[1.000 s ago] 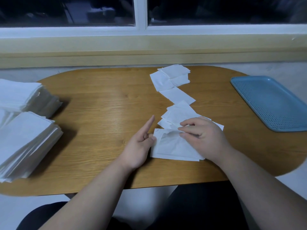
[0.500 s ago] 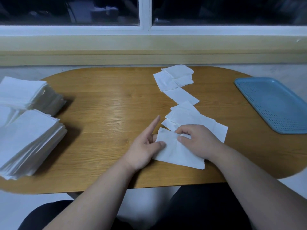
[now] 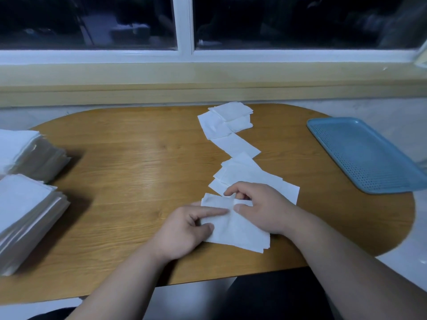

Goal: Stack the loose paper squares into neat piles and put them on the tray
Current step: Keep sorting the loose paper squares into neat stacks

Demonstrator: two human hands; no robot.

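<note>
Nearest the viewer, the small pile (image 3: 235,234) lies on the desk (image 3: 129,172), well to the left of the tray (image 3: 360,153) and nearer the person than it.

The left hand (image 3: 182,229) lays a straight index finger and the thumb flat on the pile's tray-far edge, other fingers folded. It appears to pin the sheets, not grip them, presumably so they cannot slide.

The right hand (image 3: 261,209), on the tray side, has its fingers curled and pinches the pile's far edge between thumb and forefinger, judged to be squaring it.

The pile is near square, so it has no marked long axis. It sits skewed, one corner toward the desk's near edge.

Beyond it, the loose squares (image 3: 242,172) run in an overlapping line away from the person, left of the tray. The tray holds no paper.

Large stacks (image 3: 25,211) stand farthest from the tray.
</note>
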